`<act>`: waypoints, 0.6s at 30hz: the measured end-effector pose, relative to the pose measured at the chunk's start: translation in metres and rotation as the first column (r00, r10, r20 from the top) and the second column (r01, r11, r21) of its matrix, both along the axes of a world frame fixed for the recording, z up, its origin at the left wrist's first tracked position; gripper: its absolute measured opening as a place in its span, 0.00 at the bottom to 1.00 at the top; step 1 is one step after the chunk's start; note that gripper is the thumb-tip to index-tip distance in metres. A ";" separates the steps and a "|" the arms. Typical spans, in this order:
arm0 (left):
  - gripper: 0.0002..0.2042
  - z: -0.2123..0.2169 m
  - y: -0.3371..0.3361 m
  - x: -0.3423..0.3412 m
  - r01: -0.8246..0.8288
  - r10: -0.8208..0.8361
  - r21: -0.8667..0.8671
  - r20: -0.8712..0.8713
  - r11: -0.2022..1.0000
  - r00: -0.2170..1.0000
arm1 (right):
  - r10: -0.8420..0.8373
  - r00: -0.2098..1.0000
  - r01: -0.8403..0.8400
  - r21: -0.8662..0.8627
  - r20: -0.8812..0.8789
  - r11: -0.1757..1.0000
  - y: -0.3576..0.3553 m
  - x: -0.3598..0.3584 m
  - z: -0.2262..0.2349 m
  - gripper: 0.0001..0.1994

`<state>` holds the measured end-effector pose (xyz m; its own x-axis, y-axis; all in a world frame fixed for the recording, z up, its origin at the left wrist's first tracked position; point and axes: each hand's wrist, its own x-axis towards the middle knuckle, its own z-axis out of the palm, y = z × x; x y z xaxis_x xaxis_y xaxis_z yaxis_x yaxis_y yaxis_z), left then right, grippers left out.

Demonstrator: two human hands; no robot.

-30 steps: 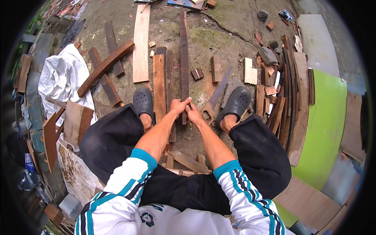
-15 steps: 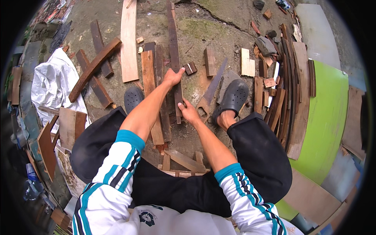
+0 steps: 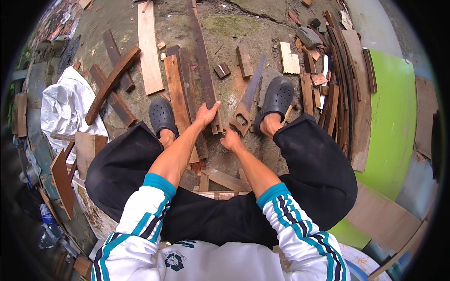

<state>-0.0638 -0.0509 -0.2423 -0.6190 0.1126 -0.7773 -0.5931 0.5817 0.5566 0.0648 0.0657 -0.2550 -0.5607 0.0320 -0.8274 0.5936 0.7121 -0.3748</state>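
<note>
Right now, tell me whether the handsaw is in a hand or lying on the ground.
Lying on the ground. The handsaw rests flat between the feet; the right hand is just below its handle, apparently not gripping it.

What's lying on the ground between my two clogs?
In the head view, between the left clog and the right clog lie long dark planks, held by the left hand, and a handsaw, with the right hand near its handle.

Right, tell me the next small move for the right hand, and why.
Probably reach forward and close on the handsaw's handle. The right hand lies just short of it, holding nothing, while the left hand already rests on the near end of the long dark plank.
</note>
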 end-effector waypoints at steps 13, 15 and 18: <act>0.45 -0.010 -0.011 0.035 0.092 -0.080 -0.097 0.125 0.991 0.989 | -0.746 0.009 0.892 -0.342 0.666 -0.294 -0.037 0.011 0.004 0.21; 0.41 0.000 -0.005 0.035 0.115 -0.101 -0.136 0.105 0.984 0.989 | -0.690 -0.101 0.853 -0.294 0.717 -0.431 -0.037 0.009 -0.006 0.21; 0.37 0.003 -0.005 0.038 0.109 -0.101 -0.174 0.051 0.979 0.994 | -0.632 -0.118 0.795 -0.309 0.766 -0.523 -0.037 0.007 -0.013 0.24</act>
<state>-0.0259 -0.0556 -0.2389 -0.5779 0.0339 -0.8154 -0.5439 0.7289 0.4158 0.0720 0.0291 -0.2684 -0.4014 -0.1364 -0.9057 0.2729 -0.9618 0.0240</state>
